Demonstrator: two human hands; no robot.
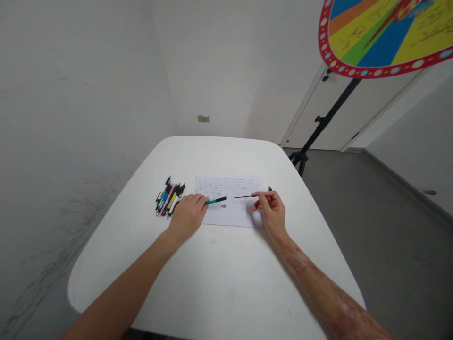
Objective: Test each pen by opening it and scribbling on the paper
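Note:
My left hand (187,215) is closed around a green pen barrel (215,201) that points right over a sheet of written paper (230,205). My right hand (271,210) pinches a thin dark refill (242,197), its tip aimed at the barrel's open end; a small gap separates the two. A tiny grey part (223,206) lies on the paper under the barrel. A small dark piece (270,188) rests on the table just beyond my right hand. A bundle of several pens (169,197) lies left of my left hand.
The white rounded table (212,274) stands against a white wall. A colourful prize wheel (385,35) on a black tripod stand (320,125) rises at the back right, over grey floor. A door is behind it.

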